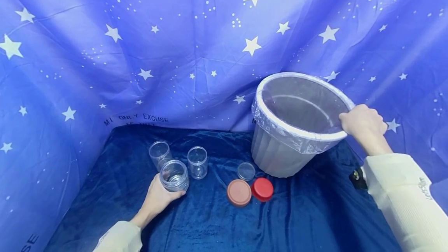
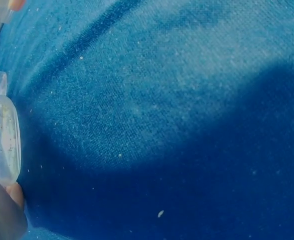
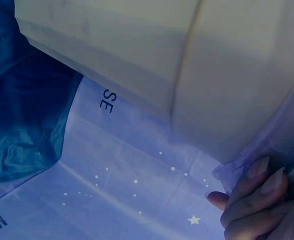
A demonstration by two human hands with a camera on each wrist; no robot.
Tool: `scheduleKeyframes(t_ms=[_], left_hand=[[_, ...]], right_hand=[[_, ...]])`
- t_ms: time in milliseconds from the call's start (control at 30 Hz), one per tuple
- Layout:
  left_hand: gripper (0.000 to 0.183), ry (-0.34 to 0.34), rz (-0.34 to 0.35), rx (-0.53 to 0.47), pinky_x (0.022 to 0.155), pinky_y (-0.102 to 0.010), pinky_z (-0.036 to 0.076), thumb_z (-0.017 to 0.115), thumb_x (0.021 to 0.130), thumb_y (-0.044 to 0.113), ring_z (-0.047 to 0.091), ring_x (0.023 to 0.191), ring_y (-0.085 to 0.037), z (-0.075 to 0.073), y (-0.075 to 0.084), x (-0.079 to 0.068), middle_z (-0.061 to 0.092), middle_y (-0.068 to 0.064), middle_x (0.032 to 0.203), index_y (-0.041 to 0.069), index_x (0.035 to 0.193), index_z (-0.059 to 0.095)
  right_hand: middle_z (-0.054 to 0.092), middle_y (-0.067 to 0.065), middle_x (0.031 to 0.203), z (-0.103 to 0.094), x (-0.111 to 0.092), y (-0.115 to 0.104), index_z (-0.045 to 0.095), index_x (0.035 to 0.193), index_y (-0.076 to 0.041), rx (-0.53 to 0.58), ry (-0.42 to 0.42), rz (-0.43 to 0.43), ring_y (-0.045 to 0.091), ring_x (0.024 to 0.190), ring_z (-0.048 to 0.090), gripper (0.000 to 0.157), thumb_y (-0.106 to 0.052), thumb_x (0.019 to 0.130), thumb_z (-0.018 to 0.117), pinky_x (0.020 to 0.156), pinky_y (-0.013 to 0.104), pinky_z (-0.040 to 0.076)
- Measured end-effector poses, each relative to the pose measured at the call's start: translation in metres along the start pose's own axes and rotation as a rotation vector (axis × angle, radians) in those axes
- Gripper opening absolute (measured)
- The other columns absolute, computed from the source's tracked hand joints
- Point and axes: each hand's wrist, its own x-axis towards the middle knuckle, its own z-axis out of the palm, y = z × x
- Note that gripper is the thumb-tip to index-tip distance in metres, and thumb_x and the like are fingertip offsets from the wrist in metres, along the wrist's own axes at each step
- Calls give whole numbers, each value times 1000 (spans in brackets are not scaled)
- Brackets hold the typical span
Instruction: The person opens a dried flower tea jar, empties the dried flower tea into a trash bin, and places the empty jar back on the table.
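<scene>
My left hand (image 1: 159, 197) grips a clear plastic jar (image 1: 174, 177) with no lid on it; the jar's lower end also shows in the left wrist view. Two more clear jars stand close by: one jar (image 1: 160, 154) behind it to the left, another jar (image 1: 198, 163) to its right. On the right, my right hand (image 1: 364, 123) grips the rim of a grey-white trash bin (image 1: 280, 154), its fingers curled over the edge. A clear bag (image 1: 260, 114) lines the bin and folds over the rim. In the right wrist view, curled fingers (image 3: 252, 200) press against the liner.
In front of the bin lie a clear disc-like lid (image 1: 246, 171), a pinkish-brown round lid (image 1: 239, 192) and a red round lid (image 1: 263, 189). Dark blue cloth (image 1: 199, 221) covers the surface. A star-printed blue curtain (image 1: 196, 49) hangs behind and at both sides.
</scene>
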Motion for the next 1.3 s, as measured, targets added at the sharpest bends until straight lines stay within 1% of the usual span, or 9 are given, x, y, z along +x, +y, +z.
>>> scheduleKeyframes(t_ms=[100,333,667,767,867,1000,1133,1233,1300], left_hand=[[86,4,4,-16,99,-48,44,94,56,33,61,113,-31,0,1,0,66,-16,118,2,126,57],[94,-32,-61,-10,104,-51,41,92,59,36,54,122,-37,-3,3,-2,58,-22,129,-2,133,49],[96,-43,-12,-17,106,-52,40,92,61,37,52,126,-40,-5,1,-1,56,-26,132,-6,134,47],[98,-67,-23,-30,109,-52,38,92,61,38,50,129,-39,-5,0,-1,54,-25,136,-5,137,45],[100,-114,-48,-56,112,-52,35,91,63,38,46,133,-39,-9,-1,0,50,-25,140,-4,140,42],[99,-177,-63,-82,113,-53,33,91,65,34,45,135,-39,-16,2,2,47,-26,141,-5,141,39],[95,-201,-44,-85,111,-51,36,92,64,29,51,129,-36,-21,7,3,54,-23,136,-3,138,43],[90,-201,-15,-79,108,-48,39,93,62,29,56,124,-33,-24,10,4,59,-20,129,-2,134,48],[87,-202,7,-75,106,-46,41,93,62,29,58,120,-30,-25,10,5,62,-17,126,0,132,51]], right_hand=[[43,48,123,0,0,0,41,124,24,-3,6,-6,63,112,45,68,-36,92,36,83,65,43],[44,47,121,0,-2,1,44,122,22,19,10,-18,63,110,45,65,-35,91,37,81,64,43],[46,46,117,-2,-6,3,50,111,16,61,24,-35,61,107,47,55,-34,92,36,80,63,42],[46,46,118,-2,-7,5,51,107,14,82,34,-37,62,108,46,54,-36,92,36,81,64,42],[47,46,116,-1,-7,6,52,106,11,101,59,-57,61,106,47,52,-36,93,37,76,62,43],[51,42,110,1,-6,9,53,105,8,124,101,-99,59,99,51,49,-37,93,39,66,54,43],[56,39,104,3,-6,13,56,98,7,147,133,-155,58,95,53,48,-38,93,40,61,48,41],[62,31,88,4,-5,15,60,89,4,169,149,-183,54,89,55,46,-38,92,42,59,43,39],[62,21,74,4,-6,16,60,82,1,188,148,-189,46,81,56,44,-38,92,42,58,39,37]])
